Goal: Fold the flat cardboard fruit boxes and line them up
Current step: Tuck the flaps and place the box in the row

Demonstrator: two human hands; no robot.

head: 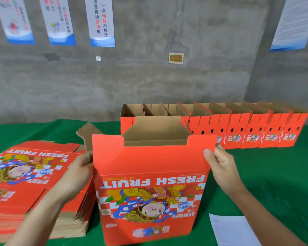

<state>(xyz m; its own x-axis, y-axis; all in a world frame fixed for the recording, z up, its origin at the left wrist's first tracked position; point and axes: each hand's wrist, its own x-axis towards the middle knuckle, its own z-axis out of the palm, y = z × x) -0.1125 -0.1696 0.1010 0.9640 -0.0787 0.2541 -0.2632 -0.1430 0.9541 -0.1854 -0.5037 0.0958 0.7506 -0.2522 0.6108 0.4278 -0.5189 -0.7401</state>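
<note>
Head view: my left fingers (pixel 85 161) and right fingers (pixel 208 153) each pinch a side edge of the opened box (pixel 149 162), holding it upright (flaps up, ready for folding). Left of them sits the flat stack (pixel 30 174); beyond, the finished row (pixel 238 128) lines the tabletop (pixel 274 174).

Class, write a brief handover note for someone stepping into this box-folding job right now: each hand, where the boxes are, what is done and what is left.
Left hand: grips the left edge of the fruit box.
Right hand: pinches its upper right edge, thumb on the front panel.
The fruit box is held upright in front, opened out, top flaps still up, print upside down.
Done: a row of folded boxes stands along the back of the green table.
Left: finish this box, add it to the row, then work through the stack of flat boxes on the left.
</note>
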